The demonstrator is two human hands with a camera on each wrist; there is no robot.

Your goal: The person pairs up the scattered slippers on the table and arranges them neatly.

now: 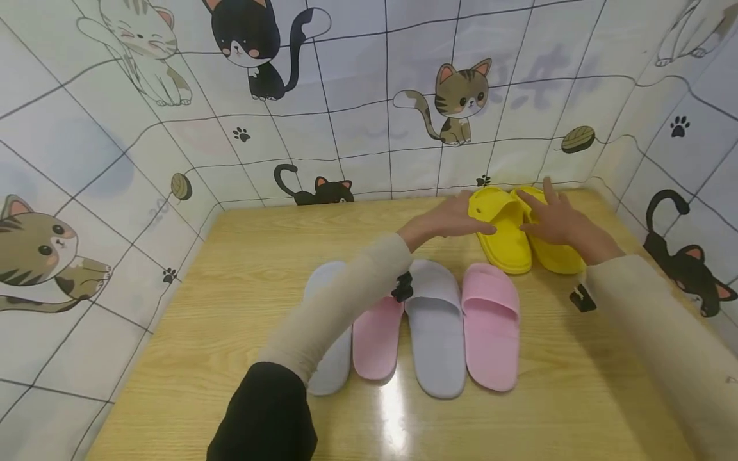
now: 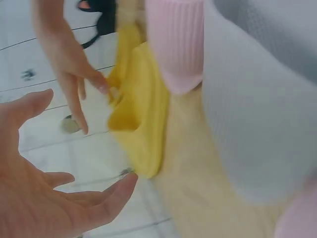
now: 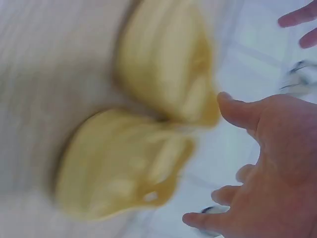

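Two yellow clogs stand side by side at the far right of the wooden surface, a left clog [image 1: 507, 246] and a right clog [image 1: 556, 257]. My left hand [image 1: 451, 219] reaches over from the left, its fingers loosely extended beside the left clog. Over the right clog, my right hand [image 1: 555, 221] hovers with fingers spread. In the right wrist view, this hand [image 3: 277, 163] has nothing between its fingers, and both clogs look blurred. The left wrist view shows my left hand [image 2: 59, 203] with thumb and fingers wide apart, a yellow clog [image 2: 146, 109] beyond it.
Nearer me lie a left pale grey slipper [image 1: 331, 371], a pink slipper [image 1: 377, 349], another grey slipper [image 1: 436, 349] and another pink slipper [image 1: 492, 342] in a row. My left sleeve partly covers the left pair. A cat-patterned wall covering [image 1: 357, 141] borders the wooden surface [image 1: 254, 269].
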